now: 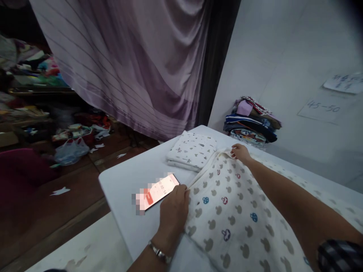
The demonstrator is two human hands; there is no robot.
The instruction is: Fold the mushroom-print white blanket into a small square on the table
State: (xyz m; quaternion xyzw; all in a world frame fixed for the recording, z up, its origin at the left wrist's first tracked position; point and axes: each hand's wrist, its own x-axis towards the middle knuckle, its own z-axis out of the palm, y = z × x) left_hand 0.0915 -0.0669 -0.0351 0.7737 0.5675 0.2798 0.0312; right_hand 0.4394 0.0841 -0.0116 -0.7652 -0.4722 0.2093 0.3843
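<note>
A cream cloth (235,219) printed with grey, blue and red mouse heads lies spread over the white table (127,181). My left hand (173,211) pinches the cloth's near left corner, fingers closed on the hem. My right hand (240,152) reaches across and grips the far corner of the same cloth. A folded white patterned cloth (193,150) lies just beyond, near the table's far edge. A phone (157,192) with a reddish screen rests on the table right beside my left hand.
A stack of folded colourful garments (251,121) sits against the white wall at the back. A purple striped curtain (127,64) hangs on the left. Bags and clutter (70,147) cover the brown floor beside the table.
</note>
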